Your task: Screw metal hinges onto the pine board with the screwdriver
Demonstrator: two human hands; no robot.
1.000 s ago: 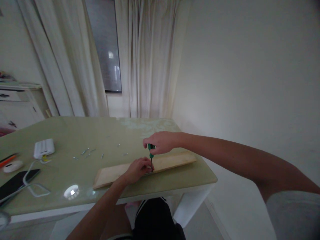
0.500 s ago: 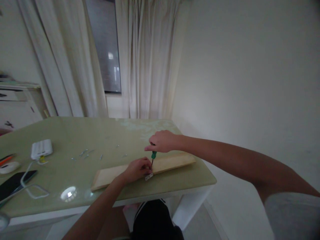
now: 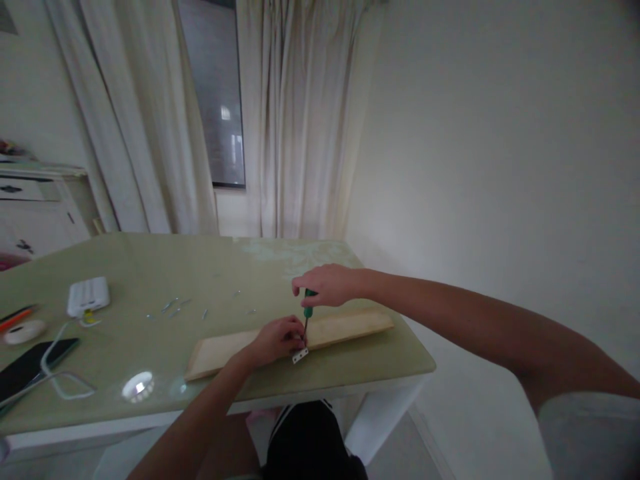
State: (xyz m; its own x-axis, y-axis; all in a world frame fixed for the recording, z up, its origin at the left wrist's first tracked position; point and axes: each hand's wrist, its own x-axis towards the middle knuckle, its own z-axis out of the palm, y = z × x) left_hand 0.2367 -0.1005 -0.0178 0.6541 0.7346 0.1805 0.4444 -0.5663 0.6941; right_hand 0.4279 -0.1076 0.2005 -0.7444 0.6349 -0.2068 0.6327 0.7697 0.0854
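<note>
A long pale wooden board (image 3: 345,325) lies near the front edge of the green table (image 3: 210,273). My right hand (image 3: 327,285) is closed round the green handle of a screwdriver (image 3: 307,308), held upright with its tip down on the board. My left hand (image 3: 276,338) rests on the board beside the tip, fingers curled, pinching at a small metal hinge (image 3: 300,356) that sticks out over the board's near edge.
Several loose screws (image 3: 173,307) are scattered on the table behind the board. At the left lie a white power bank (image 3: 88,295), a white cable (image 3: 65,380), a black phone (image 3: 30,367), a tape roll (image 3: 23,331) and an orange pen (image 3: 15,320).
The hinge has come into view below my left hand at the board's edge. My right hand has shifted slightly on the screwdriver handle; the board stays put.
</note>
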